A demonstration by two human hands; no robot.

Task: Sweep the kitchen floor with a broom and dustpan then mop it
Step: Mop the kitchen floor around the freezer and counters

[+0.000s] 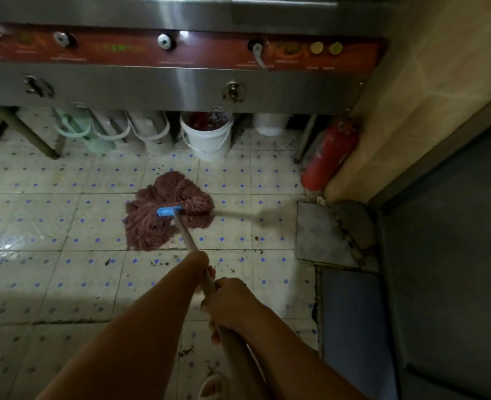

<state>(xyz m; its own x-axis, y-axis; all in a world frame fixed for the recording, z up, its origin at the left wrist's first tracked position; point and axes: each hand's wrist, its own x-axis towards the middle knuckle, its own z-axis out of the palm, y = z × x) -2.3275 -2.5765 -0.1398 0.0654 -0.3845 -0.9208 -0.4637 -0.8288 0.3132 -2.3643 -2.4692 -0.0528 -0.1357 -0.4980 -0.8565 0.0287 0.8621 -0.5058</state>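
On the tiled floor [65, 215], one mop [166, 210] — left hand [199, 264] and right hand [229, 301] both grip its handle.

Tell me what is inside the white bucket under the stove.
The white bucket under the steel stove shows something dark red at its open top. What it is cannot be told, and the stove's lower edge covers the back of the opening.
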